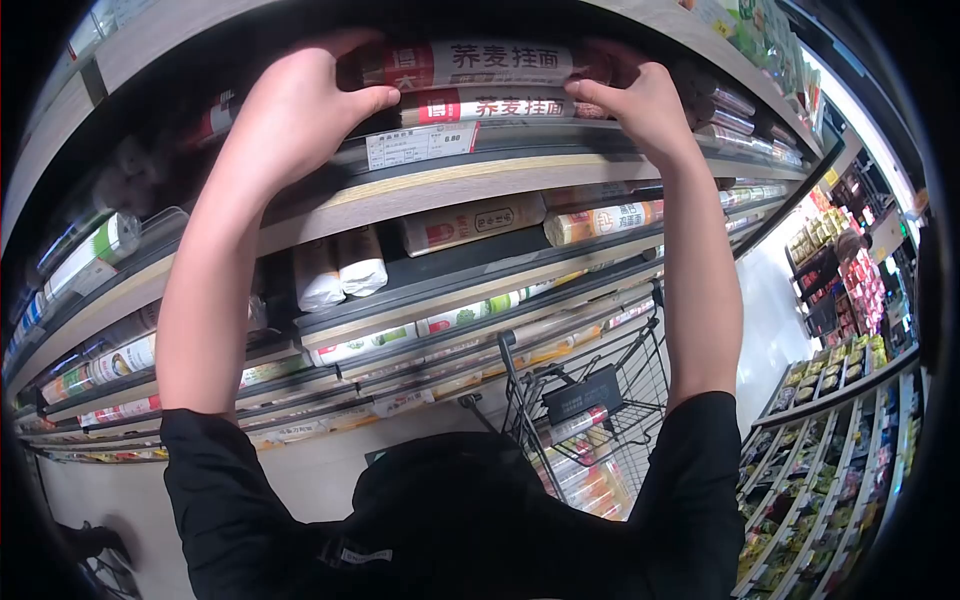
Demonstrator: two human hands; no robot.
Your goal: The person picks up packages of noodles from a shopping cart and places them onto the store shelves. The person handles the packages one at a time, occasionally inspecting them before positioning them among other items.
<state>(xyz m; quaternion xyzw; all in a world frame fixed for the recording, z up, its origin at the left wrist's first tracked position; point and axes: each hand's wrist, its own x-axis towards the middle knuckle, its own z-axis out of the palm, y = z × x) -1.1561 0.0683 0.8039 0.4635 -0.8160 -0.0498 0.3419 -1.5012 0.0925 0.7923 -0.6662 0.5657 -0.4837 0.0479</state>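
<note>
Both arms reach up to a high shelf in the head view. My left hand [312,105] is closed round the left end of a clear-and-red packet of dried noodles [490,62], its thumb in front. At the packet's right end, my right hand [640,105] is closed too, with the thumb on the near side. The fingers behind the packet are mostly hidden. A second, similar noodle packet [500,104] lies just below it, close to both thumbs. Under that, a white price tag [422,146] sits on the shelf edge.
Lower shelves carry wrapped noodle rolls [475,225] and two white-ended rolls [362,272]. A wire shopping cart [630,440] with several packets stands below on the right. Another display rack [830,500] is at the lower right. A dark shoe [95,540] shows at lower left.
</note>
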